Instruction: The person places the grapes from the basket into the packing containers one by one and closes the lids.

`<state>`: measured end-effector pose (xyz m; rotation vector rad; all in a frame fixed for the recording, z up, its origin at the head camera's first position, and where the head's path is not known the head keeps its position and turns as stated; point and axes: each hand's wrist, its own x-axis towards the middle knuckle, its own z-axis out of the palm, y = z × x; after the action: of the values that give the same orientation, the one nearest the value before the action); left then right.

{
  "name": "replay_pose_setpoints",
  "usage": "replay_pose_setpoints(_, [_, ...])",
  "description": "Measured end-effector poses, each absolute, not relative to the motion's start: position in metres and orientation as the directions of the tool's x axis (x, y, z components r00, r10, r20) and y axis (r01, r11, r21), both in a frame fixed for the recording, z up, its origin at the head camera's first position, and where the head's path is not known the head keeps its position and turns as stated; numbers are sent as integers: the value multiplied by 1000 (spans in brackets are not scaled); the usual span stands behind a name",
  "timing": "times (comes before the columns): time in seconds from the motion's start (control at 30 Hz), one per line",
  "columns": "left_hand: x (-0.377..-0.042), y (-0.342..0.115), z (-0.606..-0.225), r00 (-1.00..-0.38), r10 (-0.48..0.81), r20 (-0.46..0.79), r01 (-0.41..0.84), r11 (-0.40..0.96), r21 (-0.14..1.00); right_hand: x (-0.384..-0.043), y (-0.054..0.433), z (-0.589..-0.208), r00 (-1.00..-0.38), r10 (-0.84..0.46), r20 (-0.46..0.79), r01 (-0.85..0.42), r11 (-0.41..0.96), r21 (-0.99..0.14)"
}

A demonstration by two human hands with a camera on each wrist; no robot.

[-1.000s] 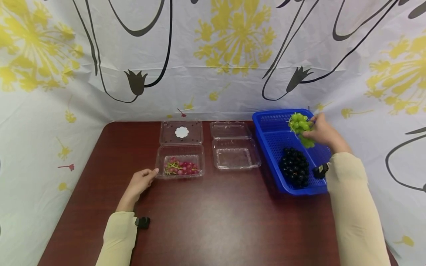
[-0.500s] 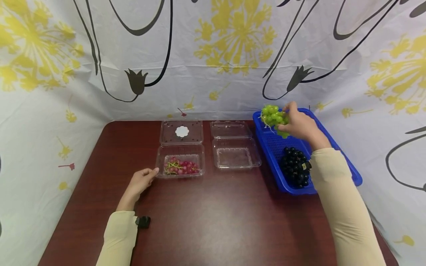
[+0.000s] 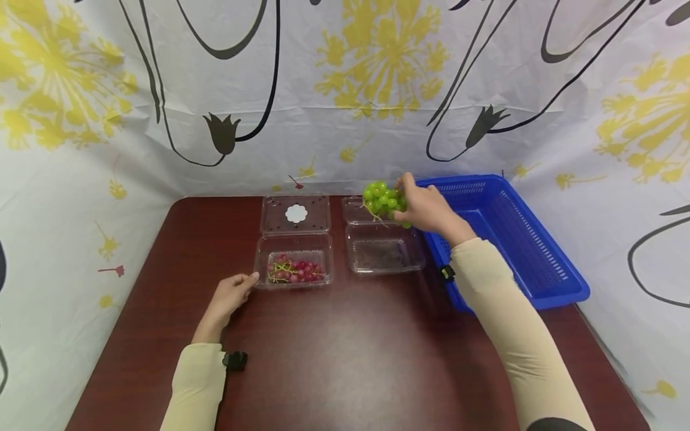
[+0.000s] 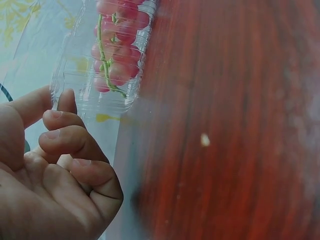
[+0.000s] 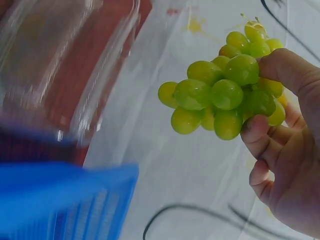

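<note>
A bunch of green grapes (image 3: 381, 199) hangs from my right hand (image 3: 428, 209), its thumb and fingers gripping the bunch from the right. In the head view it overlaps the second clear plastic clamshell box (image 3: 383, 248), which lies with its lid folded back and no fruit inside. In the right wrist view the green grapes (image 5: 225, 95) show close up, raised off the table. My left hand (image 3: 229, 294) pinches the near left corner of the first clamshell box (image 3: 257, 257) between thumb and forefinger. Red grapes (image 4: 117, 55) with green stems lie in that box.
A blue plastic basket (image 3: 539, 257) stands at the right, partly covered by my right forearm. The first box's lid (image 3: 275, 218) bears a white scalloped sticker. A patterned cloth (image 3: 350, 78) hangs behind the dark red wooden table (image 3: 345, 359).
My right hand has carried the green grapes left, out of the blue basket to above the second box. My forearm now hides the black grapes in the basket. My left hand stays put.
</note>
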<state>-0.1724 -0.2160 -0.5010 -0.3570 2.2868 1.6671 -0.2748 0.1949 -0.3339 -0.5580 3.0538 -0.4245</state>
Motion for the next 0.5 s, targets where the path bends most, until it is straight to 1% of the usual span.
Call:
replay_pose_setpoints(0.2, [-173, -215, -500, -929, -34, -367, -360, 300, 884, -274, 158, -345, -886, -453, 97, -463, 856, -231])
replay_pose_setpoints(0.5, [-173, -214, -501, -935, -52, -351, -349, 311, 884, -273, 114, -365, -855, -514, 71, -517, 832, -200])
